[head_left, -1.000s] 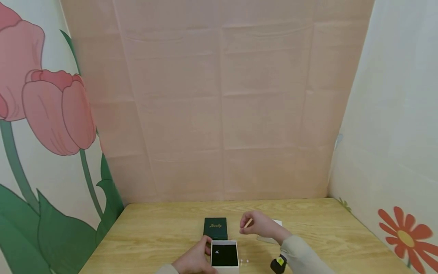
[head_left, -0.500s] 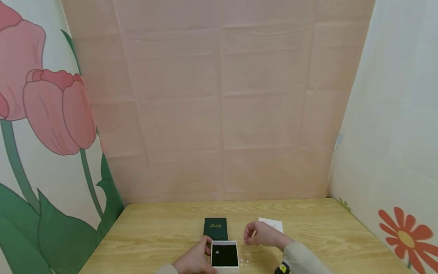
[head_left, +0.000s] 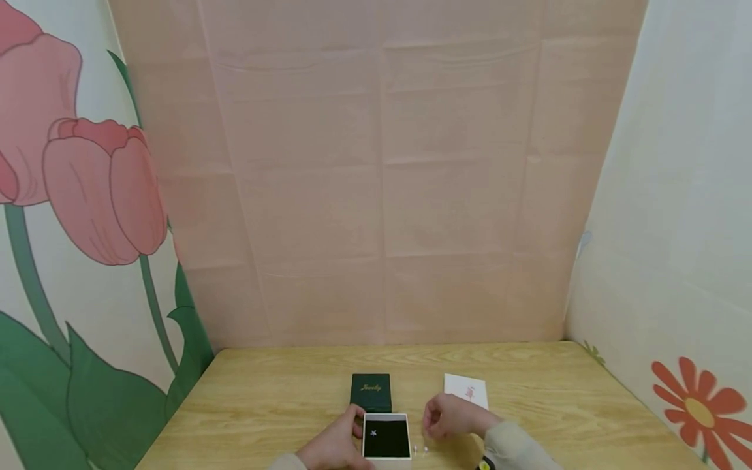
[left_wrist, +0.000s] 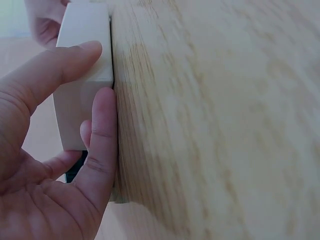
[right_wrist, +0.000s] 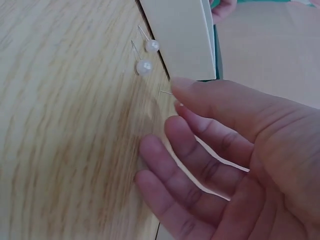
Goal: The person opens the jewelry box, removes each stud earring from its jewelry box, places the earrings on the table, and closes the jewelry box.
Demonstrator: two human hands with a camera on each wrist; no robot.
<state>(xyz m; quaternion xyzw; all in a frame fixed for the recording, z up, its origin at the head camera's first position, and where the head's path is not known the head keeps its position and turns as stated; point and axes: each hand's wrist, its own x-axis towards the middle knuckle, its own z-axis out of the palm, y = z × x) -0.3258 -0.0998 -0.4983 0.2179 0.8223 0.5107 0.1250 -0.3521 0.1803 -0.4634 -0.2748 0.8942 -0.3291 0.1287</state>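
Note:
My left hand grips the white open jewelry box at its left side. In the left wrist view the thumb lies on one wall of it and the fingers on another. A small star-shaped piece sits on the box's black lining. Right of the box, low over the table, my right hand pinches an earring between thumb and index finger. Only its thin metal post sticks out; the rest is hidden by the fingers. Two pearl earrings with thin posts lie on the table beside the box.
A dark green lid with gold lettering lies just behind the box. Behind my right hand is a white card-like piece with a pink print. The wooden table meets a pink backdrop at its far edge.
My right hand has come down and toward me, nearer the pearl earrings, uncovering the white piece behind it. My left hand and the box have stayed in place.

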